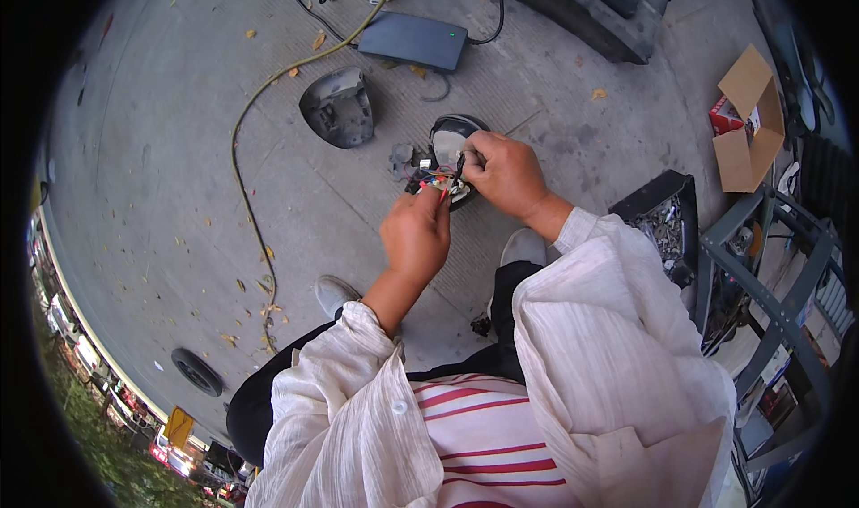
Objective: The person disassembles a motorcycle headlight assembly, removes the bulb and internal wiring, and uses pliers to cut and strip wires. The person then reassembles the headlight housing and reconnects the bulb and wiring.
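Note:
A black housing with a rounded rim and a pale inner face (450, 141) lies on the ground before my feet. Thin coloured wires and small connectors (436, 177) spill from its near side. My left hand (417, 233) is closed in a pinch at these wires, with red pieces showing at its fingertips. Just right of the housing, my right hand (506, 175) pinches a thin black piece (460, 166), whose kind I cannot make out. The fingers hide part of the wiring. A small grey part (402, 159) lies left of the housing.
A hollow dark shell (338, 110) lies farther left. Behind it sits a black power adapter (412, 42) with cables. A yellowish cord (236, 150) curves along the ground. To the right are a bin of small metal parts (664, 186), an open cardboard box (750, 161) and a metal frame (761, 298).

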Motion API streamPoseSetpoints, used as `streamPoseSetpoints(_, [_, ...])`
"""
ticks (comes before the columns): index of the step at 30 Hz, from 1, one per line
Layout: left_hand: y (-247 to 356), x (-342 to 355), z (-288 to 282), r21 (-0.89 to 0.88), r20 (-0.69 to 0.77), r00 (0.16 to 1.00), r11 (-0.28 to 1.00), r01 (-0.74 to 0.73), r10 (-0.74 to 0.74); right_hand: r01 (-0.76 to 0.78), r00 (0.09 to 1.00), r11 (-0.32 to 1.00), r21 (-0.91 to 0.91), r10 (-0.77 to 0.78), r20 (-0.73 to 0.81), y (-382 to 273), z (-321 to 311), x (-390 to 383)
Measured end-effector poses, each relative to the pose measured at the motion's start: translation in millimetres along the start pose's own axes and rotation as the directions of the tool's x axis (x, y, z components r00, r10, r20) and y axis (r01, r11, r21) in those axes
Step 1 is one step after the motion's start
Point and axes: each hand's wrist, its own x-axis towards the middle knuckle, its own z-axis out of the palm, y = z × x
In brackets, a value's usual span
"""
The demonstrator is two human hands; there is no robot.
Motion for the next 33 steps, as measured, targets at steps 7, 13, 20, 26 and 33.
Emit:
streamPoseSetpoints(7, [-4.4,-0.4,3.8,-0.128,-0.007,0.998,0.989,0.069,-0.07,-0.083,0.992,0.992,0.095,0.091,-0.087,9.2,-4.3,9.8])
streamPoseSetpoints(13, [-19.8,-7.6,6.9,-0.331,0.088,0.965,0.906,0.264,-0.249,-0.261,0.962,0.937,0.232,0.274,-0.023,11.1,-53.1,44.2])
streamPoseSetpoints(20, [-20.8,5.6,12.6,-0.463,0.072,0.966,0.849,0.253,-0.248,0.196,0.926,0.975,0.105,-0.219,0.308,-19.5,-6.1,7.8])
streamPoseSetpoints(26, [-11.9,7.2,3.2,-0.655,0.316,0.853,0.556,0.513,-0.415,0.363,0.884,0.93,-0.055,-0.325,0.338,-17.0,-2.6,8.2])
streamPoseSetpoints(33, [-8.8,3.9,0.9,-0.686,0.384,0.811,0.451,0.571,-0.442,0.224,0.922,0.975,-0.011,-0.208,0.325,-11.9,3.5,0.9])
